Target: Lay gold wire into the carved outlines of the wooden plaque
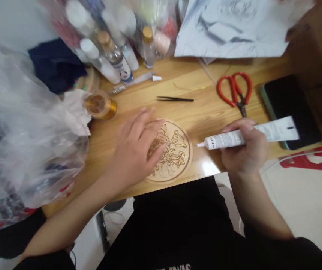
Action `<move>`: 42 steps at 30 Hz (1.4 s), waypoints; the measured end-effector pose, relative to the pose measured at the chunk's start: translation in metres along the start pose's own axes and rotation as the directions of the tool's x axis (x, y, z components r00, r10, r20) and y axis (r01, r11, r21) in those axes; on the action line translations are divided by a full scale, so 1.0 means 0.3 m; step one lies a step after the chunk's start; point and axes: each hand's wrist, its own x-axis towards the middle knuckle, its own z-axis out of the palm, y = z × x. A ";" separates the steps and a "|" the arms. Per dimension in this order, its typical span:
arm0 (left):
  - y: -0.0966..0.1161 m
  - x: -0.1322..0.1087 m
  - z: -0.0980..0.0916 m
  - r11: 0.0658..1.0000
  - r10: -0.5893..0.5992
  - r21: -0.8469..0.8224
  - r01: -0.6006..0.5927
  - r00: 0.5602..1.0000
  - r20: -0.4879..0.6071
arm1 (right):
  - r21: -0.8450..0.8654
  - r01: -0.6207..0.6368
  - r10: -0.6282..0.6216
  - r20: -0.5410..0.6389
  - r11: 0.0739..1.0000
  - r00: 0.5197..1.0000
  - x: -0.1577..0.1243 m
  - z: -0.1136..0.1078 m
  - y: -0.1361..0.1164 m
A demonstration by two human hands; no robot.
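Observation:
A round wooden plaque (190,150) with a floral pattern traced in gold lines lies near the table's front edge. My left hand (137,146) rests over its left part with fingers stretched out, hiding that side of the pattern. In my right hand (246,148) is a white glue tube (225,139), held level with its fine nozzle pointing left, just right of the plaque's rim and apart from it. Some lines at the plaque's lower part look bare of gold. Black tweezers (175,99) lie beyond the plaque.
Red-handled pliers (235,90) and a dark phone (292,108) are at the right. A spool of gold wire (101,105) stands at the left beside crumpled plastic bags (31,131). Several bottles (117,58) and a printed white sheet (231,30) fill the back.

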 end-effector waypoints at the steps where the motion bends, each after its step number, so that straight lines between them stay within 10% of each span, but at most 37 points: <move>1: -0.018 0.006 -0.012 1.000 0.022 -0.009 -0.021 0.999 0.048 | 0.027 -0.044 0.044 0.001 0.999 0.999 0.004 -0.006 -0.003; 10: -0.034 -0.071 -0.039 0.977 -0.129 0.174 0.121 0.991 0.036 | 0.096 -0.116 0.116 0.000 0.989 0.993 -0.035 -0.037 -0.032; 18: -0.076 0.026 0.000 0.993 -0.015 0.116 0.017 1.000 -0.016 | 0.069 -0.136 0.125 0.145 0.988 0.981 -0.067 0.039 -0.016; 24: -0.132 0.069 0.018 0.989 0.103 -0.103 -0.106 0.994 -0.033 | 0.013 -0.091 0.089 0.121 0.996 0.989 -0.042 0.090 -0.017; 34: -0.141 0.077 0.047 0.941 -0.047 -0.339 0.026 0.998 -0.052 | -0.057 -0.042 0.048 0.106 0.997 0.993 -0.030 0.118 0.020; 42: -0.143 0.161 0.008 0.987 0.106 0.138 -0.087 0.985 -0.136 | 0.195 -0.251 0.218 0.177 0.948 0.960 0.002 0.103 -0.014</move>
